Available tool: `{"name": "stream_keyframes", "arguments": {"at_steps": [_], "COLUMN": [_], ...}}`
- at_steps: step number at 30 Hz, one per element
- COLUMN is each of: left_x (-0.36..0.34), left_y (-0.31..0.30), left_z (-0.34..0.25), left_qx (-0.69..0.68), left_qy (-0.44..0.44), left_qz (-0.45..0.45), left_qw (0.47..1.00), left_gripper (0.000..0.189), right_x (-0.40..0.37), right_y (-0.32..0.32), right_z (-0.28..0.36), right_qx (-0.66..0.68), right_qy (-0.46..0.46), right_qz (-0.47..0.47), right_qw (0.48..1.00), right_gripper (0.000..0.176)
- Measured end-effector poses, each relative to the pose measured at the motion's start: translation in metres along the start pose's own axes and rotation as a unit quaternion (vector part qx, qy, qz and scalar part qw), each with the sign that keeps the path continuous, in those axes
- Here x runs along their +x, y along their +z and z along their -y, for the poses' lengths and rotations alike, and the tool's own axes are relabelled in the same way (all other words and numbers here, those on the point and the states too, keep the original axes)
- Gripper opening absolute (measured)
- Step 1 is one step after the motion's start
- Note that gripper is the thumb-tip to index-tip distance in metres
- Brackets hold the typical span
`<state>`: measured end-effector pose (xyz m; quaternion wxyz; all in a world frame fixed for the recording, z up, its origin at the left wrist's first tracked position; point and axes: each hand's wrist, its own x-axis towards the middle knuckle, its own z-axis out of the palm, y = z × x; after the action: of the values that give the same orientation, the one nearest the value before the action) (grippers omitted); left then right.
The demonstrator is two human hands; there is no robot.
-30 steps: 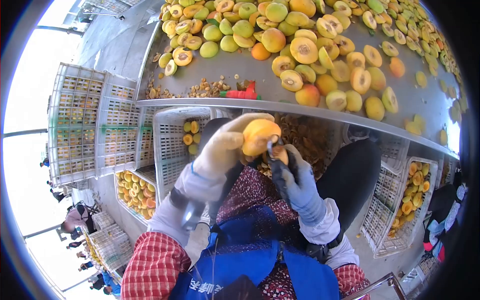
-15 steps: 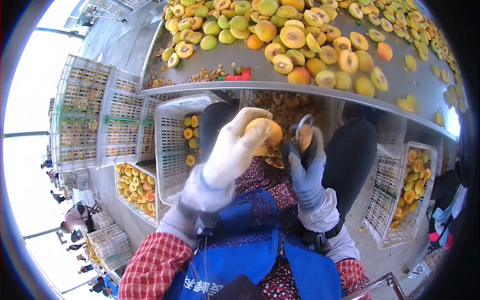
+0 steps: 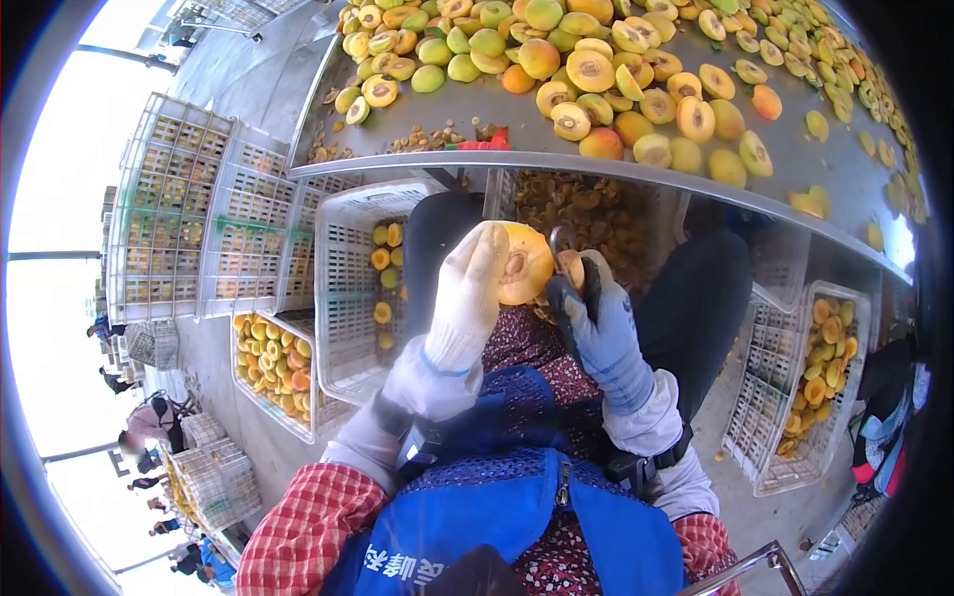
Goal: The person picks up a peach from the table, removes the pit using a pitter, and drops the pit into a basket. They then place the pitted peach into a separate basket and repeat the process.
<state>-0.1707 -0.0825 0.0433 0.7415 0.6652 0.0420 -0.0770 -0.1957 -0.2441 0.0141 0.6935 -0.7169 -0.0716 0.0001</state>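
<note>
My left hand [image 3: 465, 283], in a white knit glove, grips a halved peach [image 3: 527, 263] by its left side. The fruit's yellow cut face, with the brown pit hollow in the middle, is turned up towards me. Close by on the right, my right hand [image 3: 608, 333], in a blue-grey glove with dark fingers, is closed around a pitting tool with a curved metal loop [image 3: 556, 238]. The loop stands right at the peach's right edge. A small tan-orange piece [image 3: 570, 266] shows beside the loop. Both hands are above my lap, in front of the table edge.
A metal table [image 3: 397, 109] ahead bears many whole and halved peaches [image 3: 590, 71]. Under it stands a crate of brown scraps [image 3: 596, 214]. White crates flank my knees: one on the left [image 3: 343, 288], one on the right [image 3: 770, 397]. Stacked crates [image 3: 164, 209] stand further left.
My left hand has turned the peach so its cut face shows, moving slightly left. My right hand has brought the tool left, up to the fruit. The view has shifted a little.
</note>
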Motion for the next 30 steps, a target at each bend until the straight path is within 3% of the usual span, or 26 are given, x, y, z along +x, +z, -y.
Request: {"name": "stream_keyframes", "arguments": {"at_steps": [5,8,11,14,17,20,23,24,26,30], "left_x": [-0.003,-0.005,-0.006,-0.006,-0.008,-0.008,-0.01,-0.01,-0.01,-0.01], "left_y": [-0.007,-0.005,0.003,0.007,0.011,0.018,0.022,0.021,0.018,0.019], "left_z": [-0.014,-0.027,-0.03,-0.028,-0.023,-0.032,-0.037,-0.039,-0.044,-0.044], "left_qx": [0.092,0.106,0.126,0.158,0.136,0.19,0.117,0.154,0.228,0.256], "left_qy": [-0.002,-0.07,-0.1,-0.056,-0.071,-0.083,-0.132,-0.109,-0.066,-0.117], "left_qz": [0.067,0.08,0.06,0.061,0.052,0.045,0.064,0.076,0.098,0.092], "left_qw": [0.993,0.989,0.985,0.984,0.987,0.977,0.982,0.979,0.966,0.955], "left_gripper": [0.045,0.04,0.032,0.025,0.021,0.02,0.018,0.018,0.018,0.018], "right_x": [-0.004,-0.008,-0.02,-0.035,-0.047,-0.048,-0.04,-0.04,-0.042,-0.052], "right_y": [-0.01,-0.009,-0.003,0.008,0.019,0.012,-0.002,-0.002,0.0,0.01], "right_z": [0.026,0.031,0.022,0.006,-0.024,-0.013,0.011,0.01,0.005,-0.014], "right_qx": [-0.286,-0.271,-0.161,-0.026,0.062,0.004,-0.084,-0.089,-0.097,-0.009], "right_qy": [-0.038,0.013,-0.021,-0.013,-0.008,0.005,0.065,0.058,0.045,0.022], "right_qz": [0.109,0.146,0.113,0.074,0.06,0.059,0.126,0.127,0.129,0.109], "right_qw": [0.951,0.951,0.98,0.997,0.996,0.998,0.986,0.986,0.986,0.994], "right_gripper": [0.033,0.03,0.03,0.035,0.04,0.039,0.042,0.044,0.047,0.047]}}
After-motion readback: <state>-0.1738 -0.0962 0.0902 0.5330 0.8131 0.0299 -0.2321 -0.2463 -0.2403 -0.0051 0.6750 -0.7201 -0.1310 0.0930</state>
